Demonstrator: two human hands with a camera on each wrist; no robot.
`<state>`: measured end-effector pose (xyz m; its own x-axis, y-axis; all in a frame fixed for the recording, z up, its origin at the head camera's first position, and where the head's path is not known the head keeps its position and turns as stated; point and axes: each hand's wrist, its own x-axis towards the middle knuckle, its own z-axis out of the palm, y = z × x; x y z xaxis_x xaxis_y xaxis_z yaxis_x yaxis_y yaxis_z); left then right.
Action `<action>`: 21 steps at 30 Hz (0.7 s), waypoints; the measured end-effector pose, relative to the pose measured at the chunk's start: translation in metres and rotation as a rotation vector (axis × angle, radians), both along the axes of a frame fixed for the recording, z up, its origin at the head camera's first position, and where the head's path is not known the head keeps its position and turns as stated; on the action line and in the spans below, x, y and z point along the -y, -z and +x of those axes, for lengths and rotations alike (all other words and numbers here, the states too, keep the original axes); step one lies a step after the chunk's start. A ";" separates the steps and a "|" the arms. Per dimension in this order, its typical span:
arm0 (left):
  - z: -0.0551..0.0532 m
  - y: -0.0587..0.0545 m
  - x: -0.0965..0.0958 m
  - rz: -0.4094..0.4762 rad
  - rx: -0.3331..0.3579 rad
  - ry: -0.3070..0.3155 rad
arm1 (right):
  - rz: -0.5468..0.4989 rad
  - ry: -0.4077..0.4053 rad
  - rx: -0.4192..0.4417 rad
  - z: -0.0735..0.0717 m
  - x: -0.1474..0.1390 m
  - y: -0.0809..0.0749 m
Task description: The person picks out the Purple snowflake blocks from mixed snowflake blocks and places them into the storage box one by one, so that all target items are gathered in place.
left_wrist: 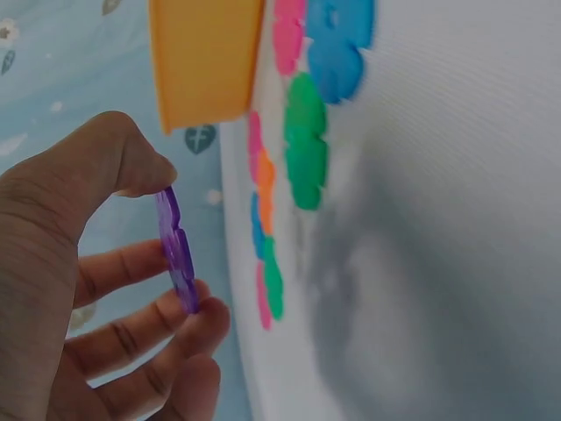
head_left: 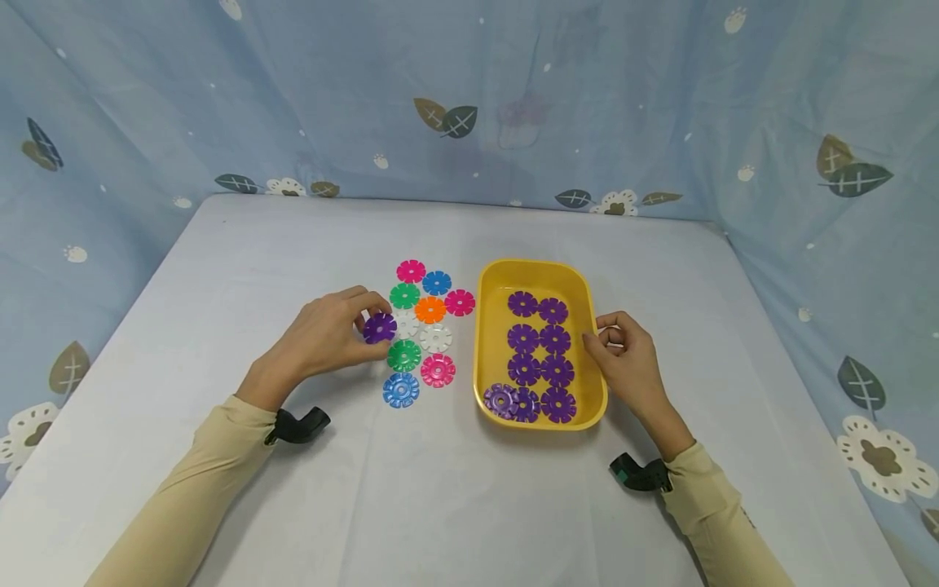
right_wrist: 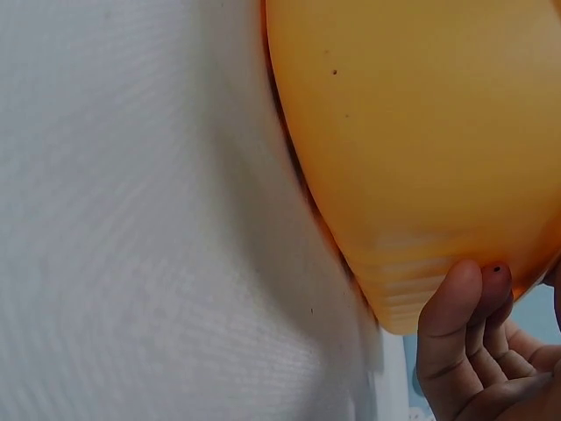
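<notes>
My left hand [head_left: 333, 330] pinches a purple notched plastic disc [head_left: 379, 328] between thumb and fingers. In the left wrist view that disc [left_wrist: 175, 250] is seen edge-on, held off the table. Beside this hand lies a loose group of discs, among them a green disc [head_left: 403, 355], an orange disc [head_left: 429, 310], a white disc [head_left: 436, 337] and a blue disc [head_left: 400, 390]. A yellow tray [head_left: 539, 275] stands to their right with several purple discs [head_left: 556, 371] inside. At its right rim my right hand [head_left: 627, 359] grips the wall, thumb inside and fingers against the outside.
A white cloth [head_left: 440, 505] covers the table. Pink discs [head_left: 438, 370] lie between the left hand and the tray. Behind the table hangs a blue patterned curtain [head_left: 330, 90]. Black wrist devices [head_left: 301, 425] sit on both sleeves.
</notes>
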<state>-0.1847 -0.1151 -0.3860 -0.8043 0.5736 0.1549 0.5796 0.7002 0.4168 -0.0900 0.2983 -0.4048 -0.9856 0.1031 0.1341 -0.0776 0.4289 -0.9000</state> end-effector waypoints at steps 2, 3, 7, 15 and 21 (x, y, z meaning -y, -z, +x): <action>0.000 -0.003 -0.004 0.008 -0.001 0.014 | -0.006 0.001 0.002 0.000 -0.001 0.001; 0.000 -0.005 -0.007 0.014 -0.001 0.022 | -0.006 0.001 0.003 0.001 -0.001 0.001; 0.001 -0.013 -0.017 0.027 -0.008 0.053 | -0.011 0.002 0.003 0.001 -0.002 0.003; 0.002 -0.027 -0.040 0.052 -0.040 0.119 | 0.015 -0.001 -0.013 0.002 -0.002 0.003; 0.003 -0.036 -0.057 0.060 -0.053 0.175 | 0.034 0.002 -0.017 0.000 -0.002 0.003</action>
